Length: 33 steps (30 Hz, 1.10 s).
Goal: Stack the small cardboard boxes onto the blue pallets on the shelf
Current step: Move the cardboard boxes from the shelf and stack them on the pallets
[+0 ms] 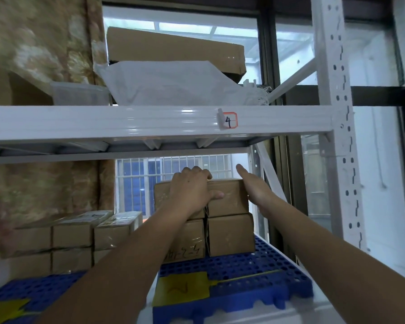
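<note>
Small brown cardboard box (227,197) sits top right of a two-high stack on the right blue perforated plastic pallet (239,272). Left hand (192,190) grips its top edge, fingers curled over; right hand (255,185) lies flat against its right side, fingers straight. More brown boxes (75,237) stand on the left blue pallet (33,291), under the white metal shelf beam (126,120).

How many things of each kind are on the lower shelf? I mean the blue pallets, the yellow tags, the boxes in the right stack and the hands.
blue pallets: 2
yellow tags: 2
boxes in the right stack, counted by visible fronts: 4
hands: 2
Total: 10
</note>
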Tool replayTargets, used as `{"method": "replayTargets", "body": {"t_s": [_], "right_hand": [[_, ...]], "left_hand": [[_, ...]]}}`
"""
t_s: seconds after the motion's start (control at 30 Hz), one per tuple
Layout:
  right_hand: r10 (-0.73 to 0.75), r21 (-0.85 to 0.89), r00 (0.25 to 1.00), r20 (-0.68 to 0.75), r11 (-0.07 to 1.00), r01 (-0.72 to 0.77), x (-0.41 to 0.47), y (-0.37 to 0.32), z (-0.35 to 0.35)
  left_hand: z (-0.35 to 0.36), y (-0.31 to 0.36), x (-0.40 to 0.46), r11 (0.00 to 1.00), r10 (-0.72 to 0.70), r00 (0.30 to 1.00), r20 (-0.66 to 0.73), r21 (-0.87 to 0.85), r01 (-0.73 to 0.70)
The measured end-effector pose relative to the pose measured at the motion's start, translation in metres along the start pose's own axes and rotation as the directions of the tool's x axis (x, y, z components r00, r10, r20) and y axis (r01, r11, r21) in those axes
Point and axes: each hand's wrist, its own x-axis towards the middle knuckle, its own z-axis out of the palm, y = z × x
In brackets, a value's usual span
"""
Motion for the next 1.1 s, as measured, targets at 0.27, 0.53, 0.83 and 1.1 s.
{"method": "replayTargets", "body": {"t_s": [0.27,0.53,0.83,1.1], "right_hand": [[-0.375,-0.362,0.925,-0.056,0.872,0.331,-0.023,-0.011,-0.029],[-0.513,-0.546,0.763,0.394,0.537,0.643,-0.076,-0.028,0.061],[-0.272,-0.350,0.509,0.817,0.467,0.812,-0.146,-0.029,0.216],[-0.191,-0.317,0.457,0.869,0.493,0.810,-0.223,-0.054,0.351]], "left_hand": [[-0.043,-0.042,-0.037,0.996,-0.020,0.999,-0.025,-0.082,0.018],[-0.063,-0.114,-0.131,0.970,-0.242,0.959,0.150,0.055,0.236],[-0.087,-0.197,-0.250,0.948,-0.318,0.907,0.277,0.106,0.300],[-0.147,-0.289,-0.368,0.867,-0.498,0.777,0.385,0.206,0.454]]}}
